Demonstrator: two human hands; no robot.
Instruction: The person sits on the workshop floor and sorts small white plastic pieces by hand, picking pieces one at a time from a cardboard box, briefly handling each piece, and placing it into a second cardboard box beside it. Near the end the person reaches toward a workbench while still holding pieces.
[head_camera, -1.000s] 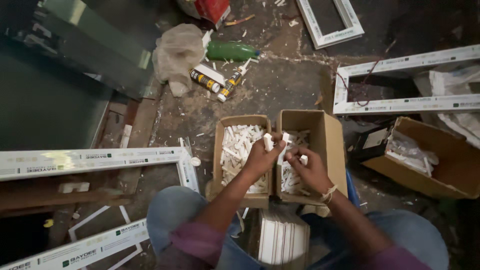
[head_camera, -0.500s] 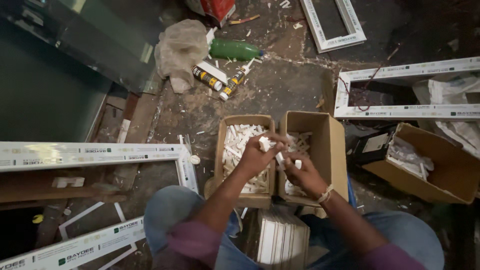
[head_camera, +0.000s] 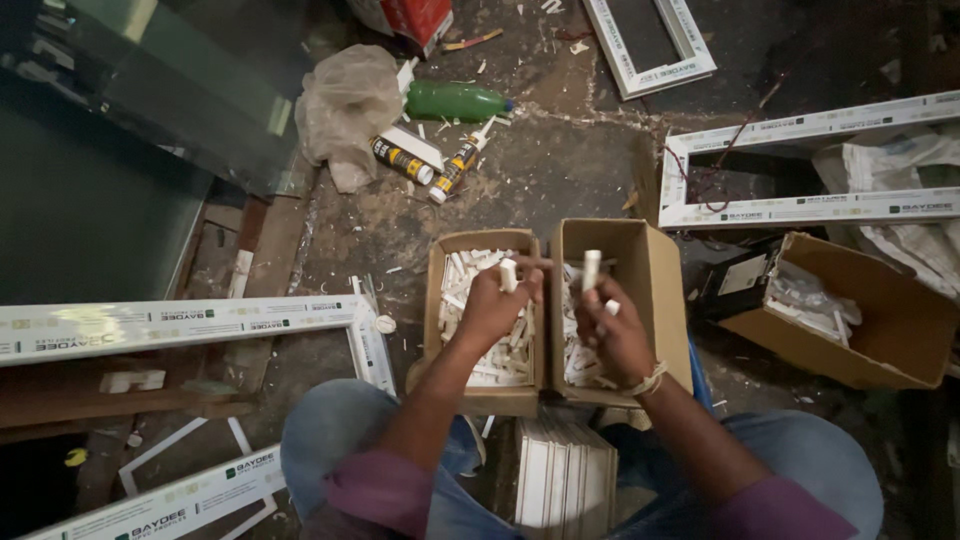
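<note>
cardboard boxes (head_camera: 486, 385) of white plastic pieces (head_camera: 495, 355), hands (head_camera: 490, 305) holding some

hands (head_camera: 490, 310) gripping white pieces (head_camera: 591, 268), cardboard boxes (head_camera: 655, 290)

Window-fabrication workshop: white frame profiles (head_camera: 180, 325), sealant tubes (head_camera: 403, 160), cartons of plastic pieces (head_camera: 480, 300) on gritty concrete floor (head_camera: 560, 170).

Two open cardboard boxes stand side by side on the floor (head_camera: 560, 170), touching: the left box (head_camera: 440, 300) and the right box (head_camera: 655, 290), both holding small plastic pieces. The left hand (head_camera: 490, 310) is over the left box, the right hand (head_camera: 615, 335) over the right. Beyond them lie two sealant tubes (head_camera: 430, 165) and a bottle (head_camera: 455, 100). A third box (head_camera: 890, 330) sits further right.
</note>
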